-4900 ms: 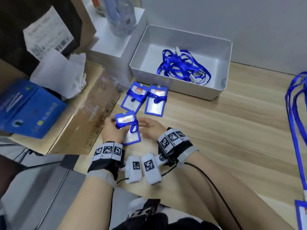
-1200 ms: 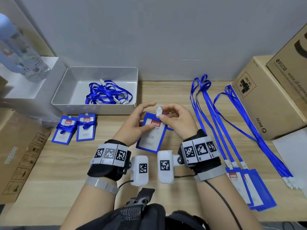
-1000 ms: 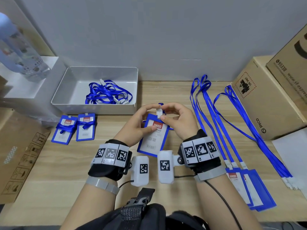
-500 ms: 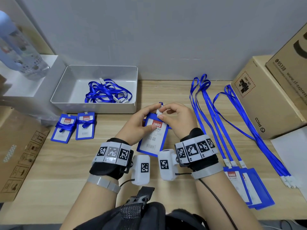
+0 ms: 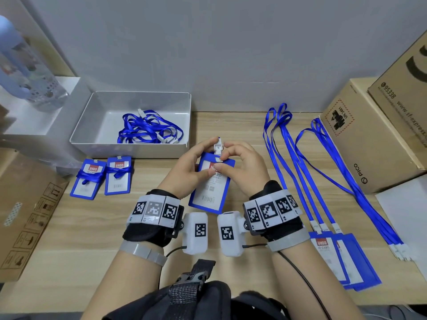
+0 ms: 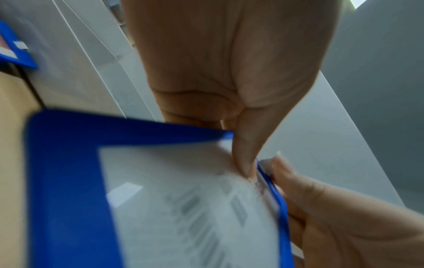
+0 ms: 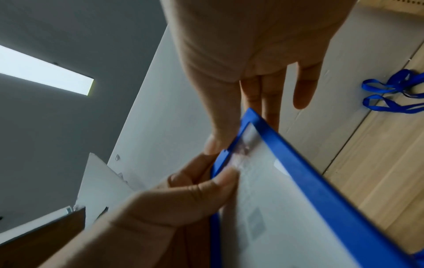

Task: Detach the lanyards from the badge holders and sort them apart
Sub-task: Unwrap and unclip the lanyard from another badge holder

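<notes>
Badge holder [image 5: 209, 184] sits tilted between our two hands above the surface [image 5: 231, 125], at six o'clock from the wall. Our left hand [image 5: 186, 170] grips it, thumb on its face; our right hand [image 5: 245, 168] pinches its white lanyard clip [image 5: 218, 146]. At ten o'clock, the tray [image 5: 92, 125] holds loose lanyards [image 5: 147, 129].

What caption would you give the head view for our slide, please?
Both hands, left and right, work the clip off a blue badge holder near a tray of lanyards.
</notes>
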Tool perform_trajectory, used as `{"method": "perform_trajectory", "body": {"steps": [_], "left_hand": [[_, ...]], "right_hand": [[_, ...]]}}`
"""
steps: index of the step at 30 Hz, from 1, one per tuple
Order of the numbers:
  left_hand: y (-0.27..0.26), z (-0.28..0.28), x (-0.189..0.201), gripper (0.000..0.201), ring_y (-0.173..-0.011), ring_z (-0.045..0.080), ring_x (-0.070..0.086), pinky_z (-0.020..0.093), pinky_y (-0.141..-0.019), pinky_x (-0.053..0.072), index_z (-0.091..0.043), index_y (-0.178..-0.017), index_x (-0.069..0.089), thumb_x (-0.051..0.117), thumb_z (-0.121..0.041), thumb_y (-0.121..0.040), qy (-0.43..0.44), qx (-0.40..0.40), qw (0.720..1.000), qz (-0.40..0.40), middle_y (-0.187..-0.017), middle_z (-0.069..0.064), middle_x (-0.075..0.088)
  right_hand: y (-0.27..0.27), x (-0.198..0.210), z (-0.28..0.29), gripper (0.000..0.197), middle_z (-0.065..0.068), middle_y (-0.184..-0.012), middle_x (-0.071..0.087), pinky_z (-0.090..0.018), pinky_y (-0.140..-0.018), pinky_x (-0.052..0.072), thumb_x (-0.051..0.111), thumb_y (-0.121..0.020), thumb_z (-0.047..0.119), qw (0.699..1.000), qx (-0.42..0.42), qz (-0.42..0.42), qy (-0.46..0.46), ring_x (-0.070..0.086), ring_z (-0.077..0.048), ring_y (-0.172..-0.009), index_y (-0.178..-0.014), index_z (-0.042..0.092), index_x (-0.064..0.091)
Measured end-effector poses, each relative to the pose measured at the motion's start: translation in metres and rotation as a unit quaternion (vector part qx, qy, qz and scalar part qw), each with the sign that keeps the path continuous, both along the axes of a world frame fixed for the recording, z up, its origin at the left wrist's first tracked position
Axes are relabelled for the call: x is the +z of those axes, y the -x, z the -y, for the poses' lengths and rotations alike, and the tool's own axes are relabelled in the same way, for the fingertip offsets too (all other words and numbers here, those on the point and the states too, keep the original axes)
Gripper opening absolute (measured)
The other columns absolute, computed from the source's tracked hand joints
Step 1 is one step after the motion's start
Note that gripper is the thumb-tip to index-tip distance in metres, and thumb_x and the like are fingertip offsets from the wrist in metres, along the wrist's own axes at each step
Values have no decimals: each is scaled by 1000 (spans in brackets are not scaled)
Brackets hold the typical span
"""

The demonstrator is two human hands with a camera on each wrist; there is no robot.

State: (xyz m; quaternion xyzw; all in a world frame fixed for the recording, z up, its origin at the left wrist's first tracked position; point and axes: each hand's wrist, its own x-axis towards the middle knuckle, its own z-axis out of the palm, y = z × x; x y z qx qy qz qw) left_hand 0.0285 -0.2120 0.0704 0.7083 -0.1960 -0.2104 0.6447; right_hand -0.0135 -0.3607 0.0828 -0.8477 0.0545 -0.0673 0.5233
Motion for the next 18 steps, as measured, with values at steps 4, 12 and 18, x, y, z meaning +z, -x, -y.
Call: {"method": "perform_trajectory", "body": {"steps": [4,12,18], "left_hand": [[3,2,0,68,-123,15,49,24,-92,48,-30,-127,41,53,17,-80,12,-16,1000,4,-135,-6,48],[4,1,5,65,-112,3,54,19,-82,50,-33,-119,48,57,17,-78,9,-19,999,28,-125,-11,54],[1,-3,0,71,-77,7,64,23,-74,54,-34,-118,44,71,10,-70,-8,30,999,11,-103,-1,65]], "right_hand": [[-3,3,0,8,4,-98,55,-11,-74,41,64,-82,18,998,-27,-17,-46,52,-1,-85,-75,14,66],[-2,5,2,28,1,-75,62,-40,-72,55,74,-70,4,991,-15,-36,-127,62,-24,-74,-64,27,58],[1,11,1,41,5,-82,64,-29,-73,54,69,-70,-8,987,39,-50,-149,56,-18,-72,-82,31,66]]}}
